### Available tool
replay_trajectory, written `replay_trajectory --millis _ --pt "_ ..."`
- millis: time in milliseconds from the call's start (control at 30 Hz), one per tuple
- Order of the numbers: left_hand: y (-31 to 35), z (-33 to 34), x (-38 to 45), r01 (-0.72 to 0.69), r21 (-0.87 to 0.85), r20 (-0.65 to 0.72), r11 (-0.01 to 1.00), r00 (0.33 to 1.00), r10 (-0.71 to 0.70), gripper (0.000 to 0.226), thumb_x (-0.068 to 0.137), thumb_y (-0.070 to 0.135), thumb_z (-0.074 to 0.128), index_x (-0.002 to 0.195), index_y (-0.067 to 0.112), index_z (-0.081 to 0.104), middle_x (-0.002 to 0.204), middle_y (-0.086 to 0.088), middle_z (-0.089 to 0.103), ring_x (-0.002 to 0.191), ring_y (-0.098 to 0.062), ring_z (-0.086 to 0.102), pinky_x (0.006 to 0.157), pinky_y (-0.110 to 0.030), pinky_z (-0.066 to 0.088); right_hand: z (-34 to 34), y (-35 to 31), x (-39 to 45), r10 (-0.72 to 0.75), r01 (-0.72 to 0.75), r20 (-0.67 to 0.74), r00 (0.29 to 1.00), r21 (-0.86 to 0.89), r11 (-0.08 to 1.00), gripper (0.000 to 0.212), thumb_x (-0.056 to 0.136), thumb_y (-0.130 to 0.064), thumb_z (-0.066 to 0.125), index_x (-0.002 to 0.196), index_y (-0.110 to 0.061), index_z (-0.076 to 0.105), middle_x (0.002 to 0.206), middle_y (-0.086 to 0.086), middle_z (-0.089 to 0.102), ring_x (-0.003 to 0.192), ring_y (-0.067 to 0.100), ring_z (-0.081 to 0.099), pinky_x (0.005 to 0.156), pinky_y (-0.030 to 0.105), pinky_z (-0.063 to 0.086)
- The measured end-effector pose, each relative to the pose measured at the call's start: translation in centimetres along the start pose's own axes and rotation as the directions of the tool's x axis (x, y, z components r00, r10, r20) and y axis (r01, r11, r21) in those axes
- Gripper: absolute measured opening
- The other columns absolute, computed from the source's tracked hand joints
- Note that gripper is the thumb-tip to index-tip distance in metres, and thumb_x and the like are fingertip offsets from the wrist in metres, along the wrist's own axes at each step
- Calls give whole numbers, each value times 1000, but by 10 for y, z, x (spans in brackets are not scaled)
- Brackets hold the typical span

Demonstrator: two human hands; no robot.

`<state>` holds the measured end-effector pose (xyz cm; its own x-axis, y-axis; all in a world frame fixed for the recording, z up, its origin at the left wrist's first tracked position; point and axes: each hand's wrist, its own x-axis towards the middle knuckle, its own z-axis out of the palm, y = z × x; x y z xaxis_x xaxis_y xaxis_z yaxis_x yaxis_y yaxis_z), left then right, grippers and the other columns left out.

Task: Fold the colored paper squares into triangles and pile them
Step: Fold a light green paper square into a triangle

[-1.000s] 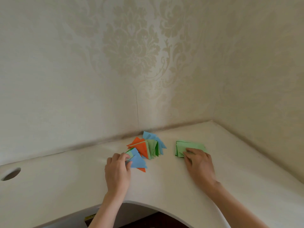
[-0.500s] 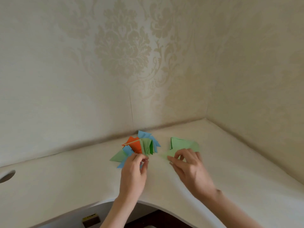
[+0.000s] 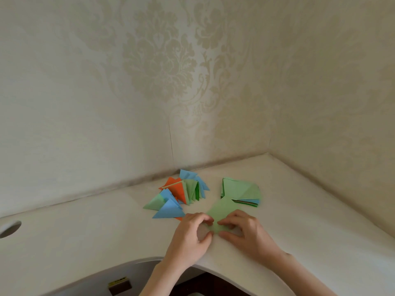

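Both hands on one green sheet.
Left hand and right hand pinch its near corner on the desk.

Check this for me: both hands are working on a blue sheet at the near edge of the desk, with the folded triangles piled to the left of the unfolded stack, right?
Not quite: the sheet is light green, not blue, as the head view shows. The rest holds: left hand and right hand both pinch it near the desk's edge, and the folded triangles lie left of the unfolded stack.
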<state>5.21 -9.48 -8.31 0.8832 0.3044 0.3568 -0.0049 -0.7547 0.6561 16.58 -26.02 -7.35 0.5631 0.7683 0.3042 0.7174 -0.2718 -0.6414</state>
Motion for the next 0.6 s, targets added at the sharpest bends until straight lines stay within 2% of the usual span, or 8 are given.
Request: replay_trajectory --millis 133,300,433,600 --pt "6 2 5 33 -10 -22 999 999 -34 21 79 30 69 99 32 65 92 23 61 96 5 49 81 -6 34 2 -2 2 54 -51 -62 997 45 998 24 76 -37 78 97 -27 72 87 -12 64 84 3 58 72 9 42" --pt "9 10 10 70 6 -75 998 995 -70 18 77 33 71 94 35 64 83 23 61 90 2 50 80 -15 40 5 -3 8 185 -177 -83 979 102 979 22 70 -29 82 88 -30 69 80 -11 65 82 3 58 69 10 44" --pt "8 12 12 94 14 -81 995 992 -92 21 74 31 74 93 34 65 81 22 61 88 2 49 79 -19 41 6 -6 13 256 -249 -56 965 115 962 25 67 -27 85 86 -27 69 77 -9 64 77 3 57 67 10 45" --pt "7 10 14 113 -20 -51 993 992 -114 23 75 28 76 91 38 63 81 21 62 90 2 49 78 -15 38 3 -8 17 281 -282 20 959 96 955 25 70 -23 83 83 -32 63 77 -10 60 67 -1 52 66 11 43"
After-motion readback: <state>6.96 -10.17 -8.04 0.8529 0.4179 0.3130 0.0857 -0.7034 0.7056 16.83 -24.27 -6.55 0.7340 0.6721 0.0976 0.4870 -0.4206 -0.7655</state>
